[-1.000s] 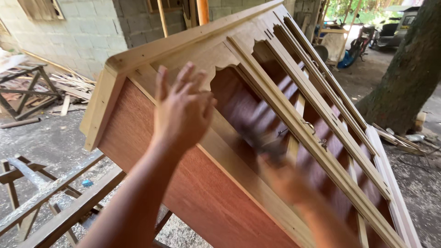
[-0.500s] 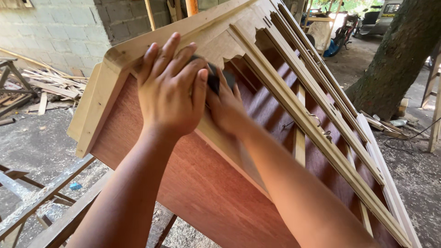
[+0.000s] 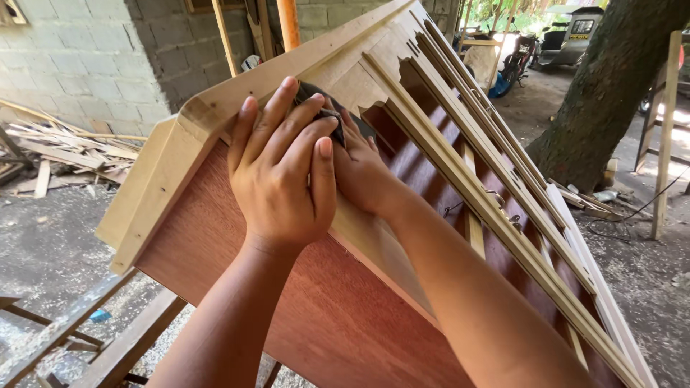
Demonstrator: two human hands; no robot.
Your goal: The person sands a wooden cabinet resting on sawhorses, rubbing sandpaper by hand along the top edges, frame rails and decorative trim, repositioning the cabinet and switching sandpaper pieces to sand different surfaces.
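Nearest: both forearms reach up over the tilted reddish-brown plywood cabinet w/ pale wooden frame (image 3: 237, 237). Left hand (image 3: 280, 179) lies flat on top of right hand (image 3: 359, 169), fingers spread apart, prob. to add downward pressure. Right hand's fingers are pressed together on a dark sheet of sandpaper (image 3: 320, 108), holding it against the pale scalloped rail near the cabinet's top corner. Cabinet leans on wooden trestles (image 3: 108, 338), which angles the face toward the person. Beyond: grey block wall (image 3: 93, 65), scrap timber pile (image 3: 65, 147), tree trunk (image 3: 611, 93).
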